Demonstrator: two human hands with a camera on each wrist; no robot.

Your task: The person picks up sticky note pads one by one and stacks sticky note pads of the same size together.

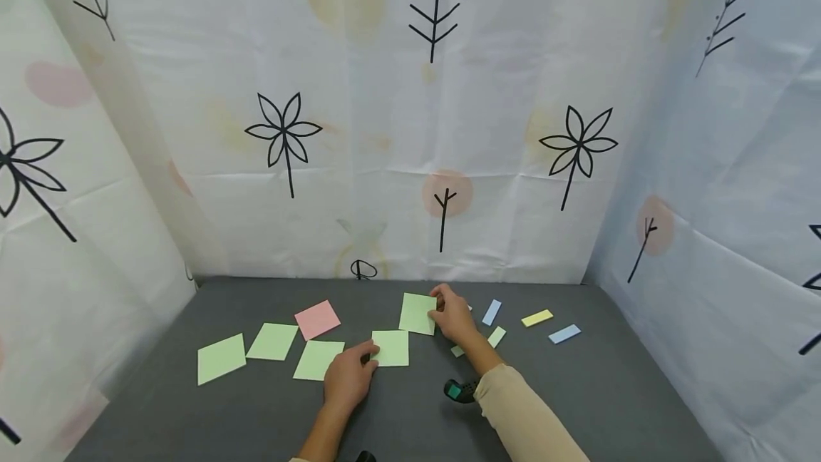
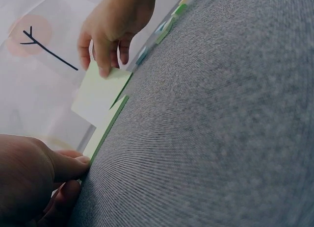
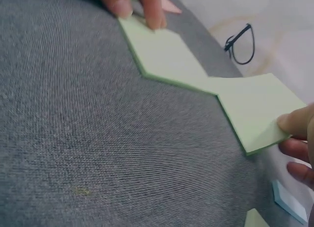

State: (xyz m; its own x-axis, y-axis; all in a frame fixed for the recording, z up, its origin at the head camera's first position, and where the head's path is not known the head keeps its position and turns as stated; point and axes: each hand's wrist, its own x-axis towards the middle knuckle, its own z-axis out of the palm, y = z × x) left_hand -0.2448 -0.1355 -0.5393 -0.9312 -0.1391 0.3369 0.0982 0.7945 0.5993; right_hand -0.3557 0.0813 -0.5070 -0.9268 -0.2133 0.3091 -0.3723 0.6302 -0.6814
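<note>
Near the back of the table, my right hand (image 1: pixel 454 316) pinches the right edge of a light-green square sticky-note pad (image 1: pixel 415 313), thumb on top and fingers underneath. My left hand (image 1: pixel 348 376) holds the left edge of a second green pad (image 1: pixel 391 348) between thumb and fingertips. These two pads meet corner to corner in the right wrist view. Another green pad (image 1: pixel 316 360) lies partly behind my left hand. Further left are a green pad (image 1: pixel 273 342), a pink pad (image 1: pixel 318 319) and the leftmost green pad (image 1: pixel 221 359), their corners close together.
Right of my right hand lie small strip pads: a blue strip (image 1: pixel 492 312), a yellow strip (image 1: pixel 537 318), another blue strip (image 1: pixel 564 334) and a green strip (image 1: pixel 497 336). A black wrist device (image 1: pixel 460 391) sits by the right sleeve. Patterned white curtains (image 1: pixel 385 127) enclose the grey table (image 1: pixel 410 419).
</note>
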